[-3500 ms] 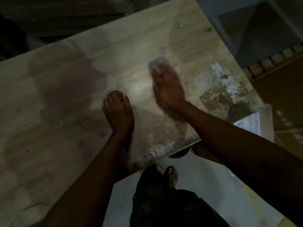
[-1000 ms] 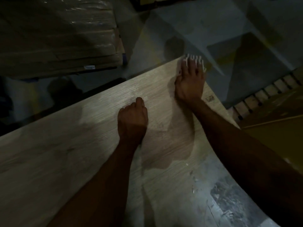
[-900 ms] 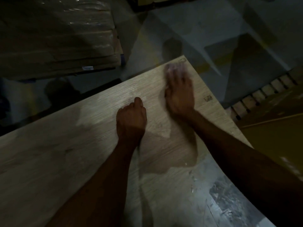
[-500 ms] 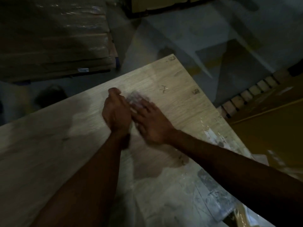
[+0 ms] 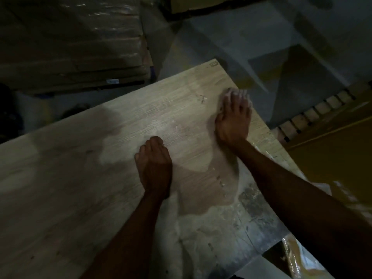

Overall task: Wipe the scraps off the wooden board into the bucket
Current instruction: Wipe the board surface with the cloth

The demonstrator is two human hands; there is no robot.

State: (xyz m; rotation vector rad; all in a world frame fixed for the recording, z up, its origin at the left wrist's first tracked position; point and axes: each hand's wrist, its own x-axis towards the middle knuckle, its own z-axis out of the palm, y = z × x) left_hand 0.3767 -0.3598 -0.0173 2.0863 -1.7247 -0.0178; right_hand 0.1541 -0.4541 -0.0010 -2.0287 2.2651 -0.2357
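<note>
The pale wooden board [image 5: 80,178] fills the lower left and runs up to a far corner. My left hand [image 5: 155,164] rests on its middle as a closed fist, knuckles down. My right hand [image 5: 233,117] lies flat, palm down, close to the board's right edge, and its fingertips look whitish with dust; whether anything lies under them I cannot tell. Dust and a patch of grey-brown scraps [image 5: 253,214] cover the near right part of the board. No bucket is in view.
A stack of wrapped boards [image 5: 70,47] stands at the back left. Grey floor [image 5: 251,33] lies beyond the far corner. A slatted pallet [image 5: 314,113] and a yellow surface [image 5: 332,158] sit right of the board, with crinkled plastic wrap [image 5: 302,260] at the bottom right.
My right hand has swept from beside my left fist out to the right, toward the board's edge. My left fist has stayed planted on the board.
</note>
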